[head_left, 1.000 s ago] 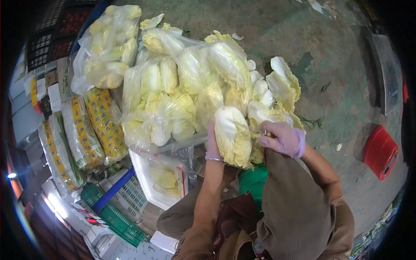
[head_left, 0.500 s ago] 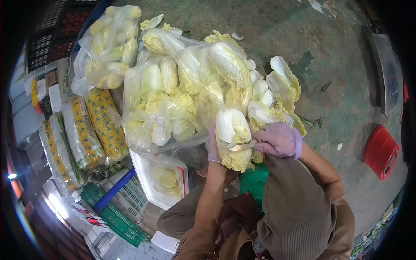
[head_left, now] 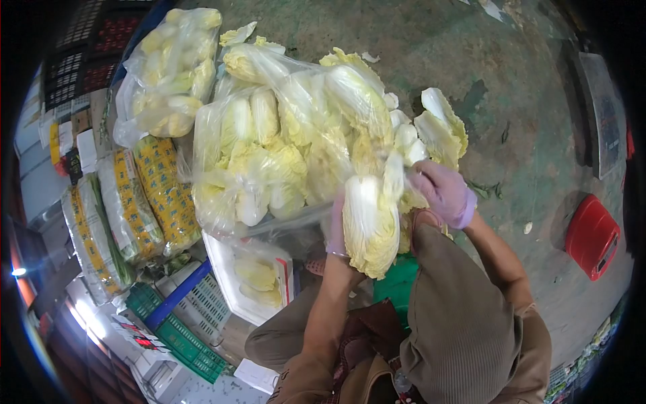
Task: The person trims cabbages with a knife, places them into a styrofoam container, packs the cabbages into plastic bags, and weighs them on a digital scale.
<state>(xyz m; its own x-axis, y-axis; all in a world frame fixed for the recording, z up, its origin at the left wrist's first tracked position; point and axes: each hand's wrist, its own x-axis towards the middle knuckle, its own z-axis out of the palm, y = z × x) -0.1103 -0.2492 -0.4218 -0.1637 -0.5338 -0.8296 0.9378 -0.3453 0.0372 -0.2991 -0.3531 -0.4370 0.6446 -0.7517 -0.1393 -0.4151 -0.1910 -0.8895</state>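
A pale napa cabbage (head_left: 369, 225) stands upright in front of my knees, with my left hand (head_left: 336, 227), in a purple glove, wrapped round its left side. My right hand (head_left: 445, 193), also gloved, is closed to the right of the cabbage, beside a blurred leaf (head_left: 393, 178) coming off its upper right; the knife seen earlier cannot be made out. Just beyond lies a clear plastic bag (head_left: 269, 155) packed with several cabbages. Loose leaves (head_left: 441, 128) lie on the floor at the right of the bag.
A second bag of cabbages (head_left: 171, 74) is at upper left, above yellow-printed packages (head_left: 165, 192). A white foam box (head_left: 225, 286) and green crate (head_left: 182, 347) are at lower left. A red container (head_left: 592, 236) stands at right, and something green (head_left: 397, 283) is beneath me.
The knife blade that lay across the cabbage is no longer visible there. My right hand has moved up and outward, a leaf has parted from the cabbage, and the cabbage has shifted slightly right.
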